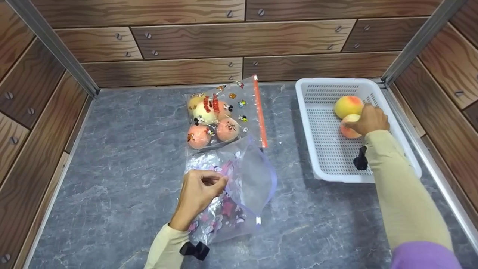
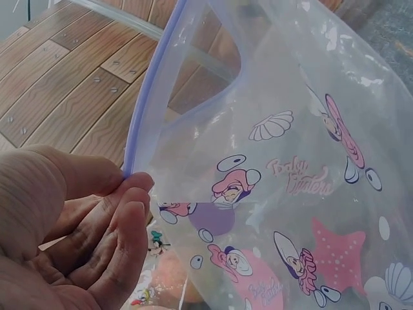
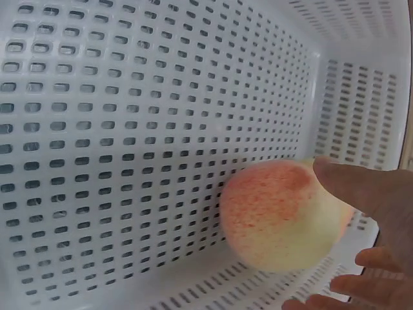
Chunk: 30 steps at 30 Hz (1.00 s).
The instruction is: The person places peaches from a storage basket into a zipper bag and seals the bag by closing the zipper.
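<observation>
My left hand (image 1: 198,192) pinches the purple-edged rim of a clear zip bag (image 2: 290,219) printed with pink cartoon figures, shells and a starfish. The bag's mouth gapes toward the right, and no fruit shows inside. Over at the white basket (image 1: 308,130), my right hand (image 1: 374,121) reaches in with its fingers spread. Its thumb tip is right at the edge of a red-and-yellow peach (image 3: 271,223), while the other fingers lie apart from it in the right wrist view. A second peach (image 1: 348,106) sits just behind that one.
A second zip bag (image 1: 246,112) with an orange-red strip lies beyond the purple one, holding several peaches (image 1: 199,136). Wood-patterned walls (image 1: 239,39) stand at the back and both sides of the grey marbled tabletop (image 1: 123,157).
</observation>
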### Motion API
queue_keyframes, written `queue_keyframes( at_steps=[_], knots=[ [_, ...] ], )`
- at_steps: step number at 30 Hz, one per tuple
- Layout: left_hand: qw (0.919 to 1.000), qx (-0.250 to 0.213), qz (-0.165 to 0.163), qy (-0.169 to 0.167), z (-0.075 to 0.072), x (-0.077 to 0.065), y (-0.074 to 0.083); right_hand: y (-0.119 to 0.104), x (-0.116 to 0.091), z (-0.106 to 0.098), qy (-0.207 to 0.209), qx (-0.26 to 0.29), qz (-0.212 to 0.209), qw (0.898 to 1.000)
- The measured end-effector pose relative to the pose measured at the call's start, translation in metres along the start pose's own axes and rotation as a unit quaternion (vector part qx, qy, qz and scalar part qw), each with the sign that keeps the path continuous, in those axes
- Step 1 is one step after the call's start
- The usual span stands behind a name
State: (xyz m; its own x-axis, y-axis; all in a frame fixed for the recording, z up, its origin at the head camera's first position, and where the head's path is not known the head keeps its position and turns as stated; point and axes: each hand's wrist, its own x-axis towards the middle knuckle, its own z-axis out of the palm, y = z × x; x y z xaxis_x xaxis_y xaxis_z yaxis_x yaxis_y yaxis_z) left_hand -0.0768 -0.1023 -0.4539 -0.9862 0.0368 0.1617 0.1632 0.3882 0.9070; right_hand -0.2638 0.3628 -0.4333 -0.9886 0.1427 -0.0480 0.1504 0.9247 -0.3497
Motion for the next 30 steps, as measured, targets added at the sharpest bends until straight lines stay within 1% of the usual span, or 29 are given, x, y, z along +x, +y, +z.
queue_keyframes(
  at_steps=[3,8,13,19,22,25,28,30],
  knots=[
    [1.0,-0.002,-0.001,-0.005,0.001,0.001,0.0,0.007,0.002,0.003,-0.014,0.004,0.005,1.0],
    [0.9999,-0.012,-0.005,-0.007,0.0,0.001,0.0,0.014,0.004,0.008,-0.031,0.006,0.0,0.999],
    [0.9997,-0.021,-0.011,-0.004,0.0,0.0,-0.001,0.012,0.004,0.013,-0.042,0.019,0.012,0.999],
    [0.9997,-0.019,-0.016,-0.001,0.0,-0.001,-0.002,0.009,-0.002,0.013,-0.044,0.06,0.025,0.997],
    [0.9997,-0.018,-0.014,0.0,0.002,-0.002,-0.003,0.007,-0.007,0.008,-0.033,0.074,0.02,0.997],
    [0.9998,-0.017,-0.01,0.001,0.005,-0.001,-0.003,0.0,-0.011,-0.004,-0.018,0.085,0.014,0.996],
    [0.9998,-0.018,-0.007,0.002,0.009,-0.001,-0.005,-0.015,-0.018,-0.018,-0.006,0.098,0.002,0.995],
    [0.9998,-0.019,-0.005,0.005,0.012,-0.001,-0.006,-0.029,-0.023,-0.027,0.003,0.115,-0.011,0.993]
  ],
)
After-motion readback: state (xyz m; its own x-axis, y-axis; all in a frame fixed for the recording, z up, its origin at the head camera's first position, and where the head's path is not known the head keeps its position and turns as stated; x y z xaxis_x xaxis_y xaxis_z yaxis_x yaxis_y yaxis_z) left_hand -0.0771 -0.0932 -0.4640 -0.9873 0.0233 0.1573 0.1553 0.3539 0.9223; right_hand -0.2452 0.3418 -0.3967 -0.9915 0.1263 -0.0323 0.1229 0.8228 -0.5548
